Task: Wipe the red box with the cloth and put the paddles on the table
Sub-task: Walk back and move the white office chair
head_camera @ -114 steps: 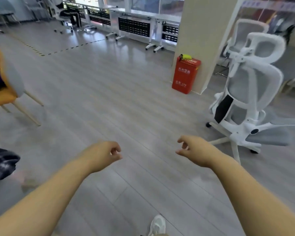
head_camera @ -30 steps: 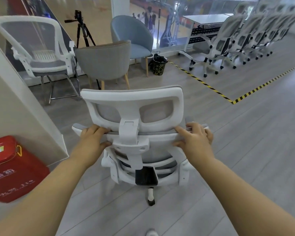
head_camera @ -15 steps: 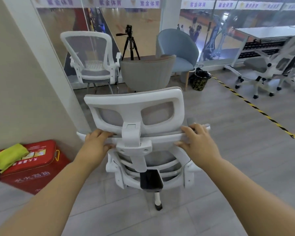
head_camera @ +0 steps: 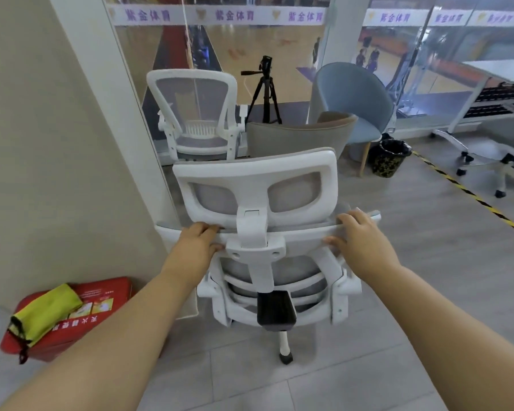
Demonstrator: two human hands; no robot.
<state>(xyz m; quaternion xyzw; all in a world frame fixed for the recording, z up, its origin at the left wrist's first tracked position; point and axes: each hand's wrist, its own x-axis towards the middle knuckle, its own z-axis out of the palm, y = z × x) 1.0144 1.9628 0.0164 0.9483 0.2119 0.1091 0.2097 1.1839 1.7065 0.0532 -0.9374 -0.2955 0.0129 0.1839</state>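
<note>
The red box (head_camera: 101, 304) stands on the floor at the lower left, against a beige pillar. A yellow-green drawstring bag (head_camera: 45, 314) lies on its lid. No cloth or paddles show. Straight ahead is a white mesh office chair (head_camera: 258, 185), seen from behind. My left hand (head_camera: 195, 243) grips the top edge of its backrest left of the headrest post. My right hand (head_camera: 361, 235) holds the same edge on the right, fingers curled over it.
The beige pillar (head_camera: 57, 143) rises on the left. Behind the chair stand a white mesh chair (head_camera: 196, 114), a grey tub chair (head_camera: 297, 137), a blue tub chair (head_camera: 353, 99), a tripod (head_camera: 263, 90) and a dark bin (head_camera: 390, 157). Yellow-black floor tape (head_camera: 472, 200) runs right.
Earlier both hands hung free while I faced the box from afar. Since then both hands hold the chair's backrest, and the view has swung left, bringing the box and its bag further into sight.
</note>
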